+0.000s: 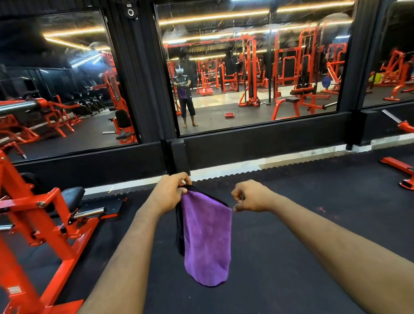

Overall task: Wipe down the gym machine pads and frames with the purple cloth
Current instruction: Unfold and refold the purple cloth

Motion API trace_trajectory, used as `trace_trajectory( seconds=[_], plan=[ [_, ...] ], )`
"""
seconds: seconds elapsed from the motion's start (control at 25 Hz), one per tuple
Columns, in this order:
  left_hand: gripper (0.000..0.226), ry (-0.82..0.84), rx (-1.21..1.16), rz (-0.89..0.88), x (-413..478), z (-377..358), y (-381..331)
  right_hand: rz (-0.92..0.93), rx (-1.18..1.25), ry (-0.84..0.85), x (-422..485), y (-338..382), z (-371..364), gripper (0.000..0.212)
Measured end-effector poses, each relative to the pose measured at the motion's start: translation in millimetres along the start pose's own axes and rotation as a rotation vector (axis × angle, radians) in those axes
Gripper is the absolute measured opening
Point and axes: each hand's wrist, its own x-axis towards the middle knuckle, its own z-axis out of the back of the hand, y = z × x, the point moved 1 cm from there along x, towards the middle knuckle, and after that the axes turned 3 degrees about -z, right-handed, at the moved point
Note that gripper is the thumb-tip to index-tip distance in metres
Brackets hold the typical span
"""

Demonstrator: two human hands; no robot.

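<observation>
The left hand (170, 194) pinches the top edge of the purple cloth (206, 237), which hangs free in mid-air in front of the person, folded over with a dark side showing along its left edge. The right hand (250, 196) is curled into a loose fist with nothing in it that I can see, its thumb just beside the cloth's upper right corner.

The likely slip: only 1 hand holds the cloth, by a narrow pinch, so a quick swing toward the machine could drop it onto the black floor mat (280, 261), where it would pick up grit (and then smear it on the pads). The folded layers could also bunch and wipe unevenly. On the near red machine (47, 215), at the left and well apart from the cloth, the chrome peg beside the black seat pad (72, 194) could snag the fabric.

Count: 2 hands, 1 cloth, 1 near machine, 1 more machine (410, 168) at the right edge, 3 mirror panels (256, 69).
</observation>
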Motion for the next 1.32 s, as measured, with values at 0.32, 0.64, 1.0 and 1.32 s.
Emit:
trace_trajectory(
  seconds=[0.32,0.64,1.0,1.32],
  plan=[
    [0.027,0.002,-0.07,-0.159,1.4,5.9,-19.2,-0.001,0.65,0.016,4.8,27.6,-29.4,0.032],
    [0.032,-0.008,-0.1,-0.212,-2.3,8.3,-23.4,-0.417,0.558,0.234,4.5,30.7,-27.9,0.04],
    [0.024,-0.203,-0.108,-0.144,0.3,6.5,-24.8,-0.28,0.841,0.196,-11.0,56.1,-46.4,0.055],
    [0.032,-0.239,-0.004,-0.05,-14.6,12.3,2.3,-0.59,0.328,-0.086,2.6,53.3,-31.7,0.014]
  ],
)
